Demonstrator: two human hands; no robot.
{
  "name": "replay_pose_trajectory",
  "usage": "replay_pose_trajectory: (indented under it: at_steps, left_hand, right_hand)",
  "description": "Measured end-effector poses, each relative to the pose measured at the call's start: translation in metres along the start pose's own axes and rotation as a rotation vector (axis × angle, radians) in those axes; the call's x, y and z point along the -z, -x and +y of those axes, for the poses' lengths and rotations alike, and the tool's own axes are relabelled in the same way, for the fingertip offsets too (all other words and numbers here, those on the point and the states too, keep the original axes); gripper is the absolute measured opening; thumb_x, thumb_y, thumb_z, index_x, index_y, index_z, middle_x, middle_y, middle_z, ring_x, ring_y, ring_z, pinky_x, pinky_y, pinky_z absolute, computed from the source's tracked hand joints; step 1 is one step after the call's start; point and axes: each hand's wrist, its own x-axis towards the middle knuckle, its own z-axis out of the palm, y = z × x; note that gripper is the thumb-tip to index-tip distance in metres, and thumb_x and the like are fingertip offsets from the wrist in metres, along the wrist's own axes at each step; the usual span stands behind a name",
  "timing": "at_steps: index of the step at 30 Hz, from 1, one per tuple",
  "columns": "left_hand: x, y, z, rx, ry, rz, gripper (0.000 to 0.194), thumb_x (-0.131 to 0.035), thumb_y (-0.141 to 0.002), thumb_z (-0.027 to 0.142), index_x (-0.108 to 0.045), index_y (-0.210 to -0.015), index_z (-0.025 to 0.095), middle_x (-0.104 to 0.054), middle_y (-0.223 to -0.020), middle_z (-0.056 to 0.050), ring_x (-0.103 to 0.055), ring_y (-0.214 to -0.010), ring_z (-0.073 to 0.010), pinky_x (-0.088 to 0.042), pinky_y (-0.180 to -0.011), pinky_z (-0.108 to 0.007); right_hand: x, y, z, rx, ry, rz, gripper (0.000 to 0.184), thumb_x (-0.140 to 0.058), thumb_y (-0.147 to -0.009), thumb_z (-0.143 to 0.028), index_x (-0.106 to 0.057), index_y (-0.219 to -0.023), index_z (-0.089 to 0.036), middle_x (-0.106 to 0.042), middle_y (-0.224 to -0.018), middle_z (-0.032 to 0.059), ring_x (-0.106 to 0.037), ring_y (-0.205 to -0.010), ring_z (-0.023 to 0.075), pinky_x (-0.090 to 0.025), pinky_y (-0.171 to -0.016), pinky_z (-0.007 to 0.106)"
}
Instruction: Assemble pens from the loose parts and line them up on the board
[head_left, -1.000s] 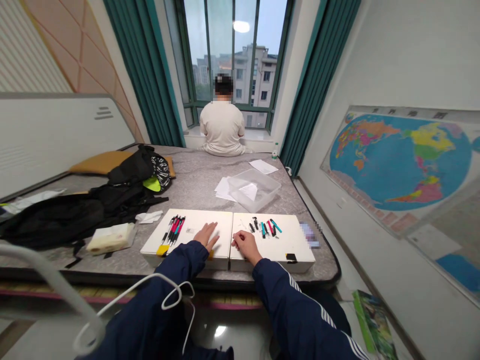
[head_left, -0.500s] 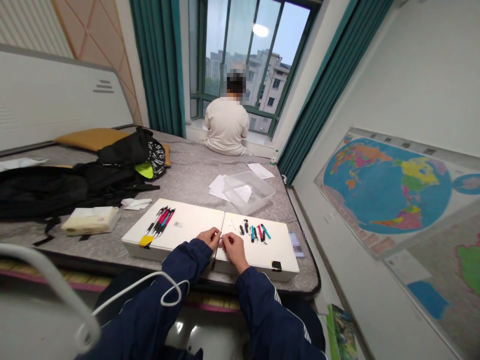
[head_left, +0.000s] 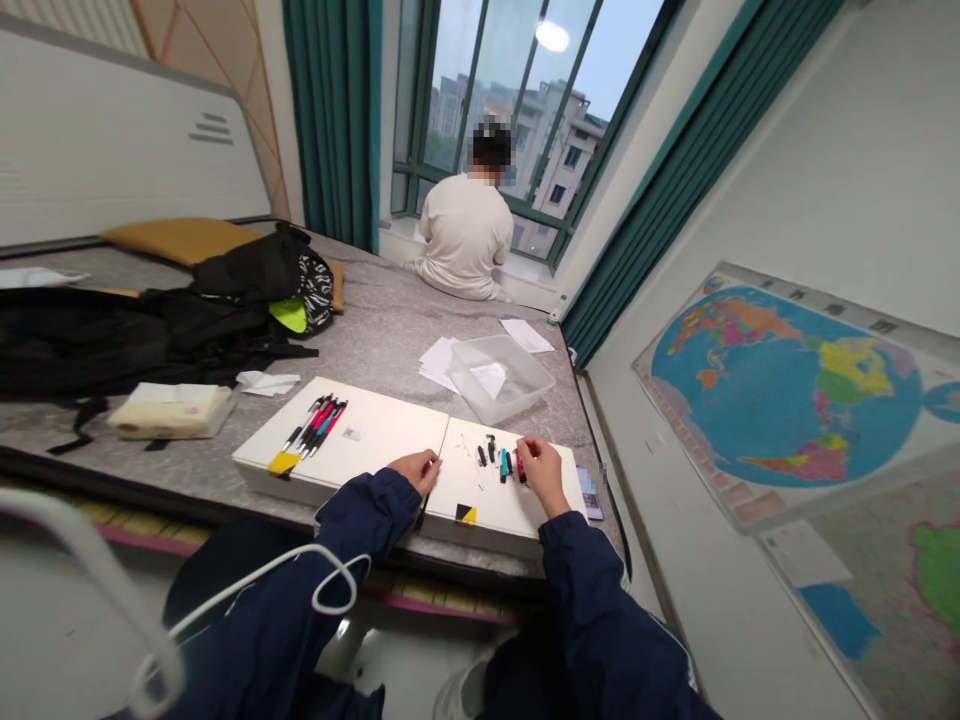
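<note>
Two white boards (head_left: 337, 440) lie side by side on the mattress, and the right one (head_left: 495, 505) carries a small cluster of black, teal and red pen parts (head_left: 496, 460). My right hand (head_left: 541, 473) is over the right end of that cluster, its fingertips closed on a red pen part (head_left: 520, 466). My left hand (head_left: 416, 471) rests at the seam between the boards, fingers curled; anything in them is hidden. Several assembled pens (head_left: 316, 425) lie on the left board, beyond that hand. A yellow-and-black tag (head_left: 466, 513) sits near the right board's front edge.
The grey mattress (head_left: 390, 330) ends at a wall on the right. A seated person (head_left: 465, 225) faces the window beyond a transparent plastic box (head_left: 499, 378) and white papers (head_left: 439, 362). A black backpack (head_left: 82, 345) and tissue pack (head_left: 171, 412) lie left. A white cable (head_left: 247, 590) crosses my left sleeve.
My right hand has moved away from the seam, rightward onto the pen parts. My left hand stays near the seam. The head view has turned, shifting the room in the frame.
</note>
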Motion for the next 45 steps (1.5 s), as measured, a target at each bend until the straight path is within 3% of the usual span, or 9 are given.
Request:
replay_pose_trajectory:
  at_steps: [3,7,9,13,18,23,28,36,45]
  left_hand:
    - [0.002,0.001,0.001,-0.006,-0.002,-0.008,0.029,-0.039,-0.088,0.039,-0.062,-0.087,0.021,-0.059,-0.065,-0.001,-0.053,-0.06,-0.0138,-0.036,-0.059,-0.024]
    - [0.002,0.001,0.002,-0.026,0.0,-0.002,0.03,-0.038,-0.088,0.039,-0.061,-0.086,0.02,-0.058,-0.064,-0.001,-0.053,-0.059,-0.0138,-0.036,-0.058,-0.024]
    - [0.001,0.001,0.002,-0.025,-0.007,0.0,0.03,-0.038,-0.088,0.039,-0.061,-0.085,0.02,-0.059,-0.065,-0.001,-0.053,-0.059,-0.0138,-0.036,-0.058,-0.024]
    - [0.001,0.001,0.002,-0.02,-0.02,-0.002,0.029,-0.039,-0.088,0.039,-0.061,-0.084,0.021,-0.058,-0.065,-0.001,-0.052,-0.06,-0.0137,-0.035,-0.058,-0.024]
    - [0.0,0.0,0.002,-0.031,-0.022,0.026,0.029,-0.039,-0.088,0.039,-0.061,-0.084,0.02,-0.058,-0.063,0.0,-0.051,-0.058,-0.0132,-0.033,-0.057,-0.024]
    - [-0.001,-0.002,0.002,-0.004,-0.009,0.018,0.029,-0.04,-0.087,0.039,-0.061,-0.083,0.02,-0.057,-0.063,0.0,-0.051,-0.058,-0.0128,-0.032,-0.057,-0.024]
    - [0.0,-0.002,0.001,-0.002,-0.003,-0.016,0.029,-0.04,-0.088,0.039,-0.061,-0.084,0.019,-0.057,-0.064,0.0,-0.05,-0.06,-0.0133,-0.032,-0.058,-0.024]
    - [0.0,-0.001,-0.001,-0.013,0.024,-0.011,0.028,-0.039,-0.088,0.04,-0.06,-0.084,0.02,-0.056,-0.063,0.0,-0.05,-0.059,-0.0136,-0.032,-0.057,-0.024]
    - [0.0,-0.002,-0.001,-0.024,0.084,0.006,0.028,-0.041,-0.087,0.04,-0.061,-0.085,0.02,-0.057,-0.062,0.0,-0.051,-0.057,-0.0128,-0.034,-0.057,-0.024]
  right_hand:
    - [0.022,-0.002,0.022,0.099,0.155,0.043,0.028,-0.046,-0.083,-0.039,-0.063,-0.082,-0.017,-0.066,-0.08,0.0078,-0.057,-0.076,0.0203,-0.043,-0.075,0.031]
    - [0.043,0.007,0.068,0.141,0.368,0.216,0.026,-0.045,-0.083,-0.034,-0.062,-0.087,-0.015,-0.062,-0.098,0.014,-0.051,-0.099,0.0261,-0.034,-0.092,0.041]
    - [0.046,0.015,0.09,0.081,0.404,0.284,0.03,-0.044,-0.083,-0.034,-0.061,-0.095,-0.013,-0.059,-0.105,0.0172,-0.049,-0.104,0.0277,-0.032,-0.095,0.042]
    - [0.034,0.028,0.109,0.018,0.327,0.262,0.035,-0.038,-0.086,-0.033,-0.058,-0.104,-0.011,-0.058,-0.106,0.0171,-0.049,-0.105,0.026,-0.036,-0.093,0.038]
    - [0.022,0.035,0.105,-0.023,0.312,0.317,0.03,-0.036,-0.084,-0.026,-0.059,-0.097,-0.012,-0.059,-0.103,0.0153,-0.05,-0.103,0.0251,-0.036,-0.094,0.037]
    - [0.023,0.036,0.104,0.015,0.365,0.25,0.027,-0.039,-0.079,-0.02,-0.062,-0.092,-0.014,-0.06,-0.101,0.0135,-0.051,-0.102,0.0242,-0.034,-0.095,0.036]
    - [0.022,0.032,0.09,0.047,0.448,0.166,0.026,-0.044,-0.082,-0.026,-0.066,-0.09,-0.014,-0.06,-0.102,0.0126,-0.049,-0.103,0.0239,-0.032,-0.095,0.035]
    - [0.014,0.032,0.061,-0.123,0.525,0.078,0.022,-0.055,-0.075,-0.027,-0.07,-0.087,-0.018,-0.059,-0.108,0.0118,-0.048,-0.105,0.0268,-0.035,-0.084,0.031]
    - [0.017,0.031,0.045,-0.13,0.381,0.175,0.024,-0.05,-0.079,-0.026,-0.067,-0.089,-0.012,-0.065,-0.093,0.013,-0.057,-0.092,0.0239,-0.039,-0.083,0.03]
